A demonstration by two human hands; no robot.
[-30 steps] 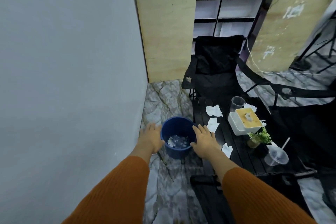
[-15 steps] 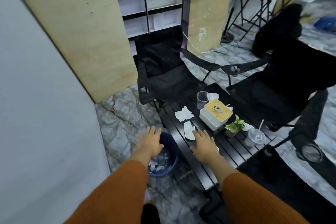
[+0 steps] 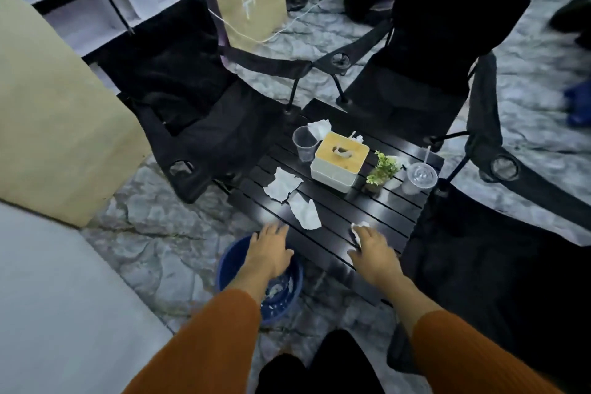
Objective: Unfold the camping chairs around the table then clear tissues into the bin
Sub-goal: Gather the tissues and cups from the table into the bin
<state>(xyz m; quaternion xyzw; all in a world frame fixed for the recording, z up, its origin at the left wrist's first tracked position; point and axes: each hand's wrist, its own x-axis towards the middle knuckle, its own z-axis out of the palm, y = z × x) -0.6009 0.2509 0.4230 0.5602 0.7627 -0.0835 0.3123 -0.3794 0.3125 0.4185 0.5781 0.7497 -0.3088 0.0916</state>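
Blue round plastic bin on the stone floor at the table's near-left corner, some white scraps already inside. Your left hand hovers over its rim, fingers spread, holding nothing.

Low black slatted table. Crumpled white tissues: a flat torn one left of centre, a longer folded one just beside it toward you, a small wad under your right hand. Right fingers loosely spread, resting on or just over that wad; cannot tell if they have closed on it. Another tissue at the far edge behind the clear plastic cup.

Handling, as judged: tissues are very light, soft, no stiffness. They should crush to a ball; pinch at a raised crease or sweep several into the palm. They may snag in the slat gaps or drift if dropped from high.

In the way: the cup looks empty and easy to tip when you reach the far tissue. White tissue box with tan lid sits centre. Small green potted plant and lidded clear cup with straw stand to the right; something white lies near them, unclear.

Black fabric camping chairs stand open: one far-left, one far-right, one near-right.
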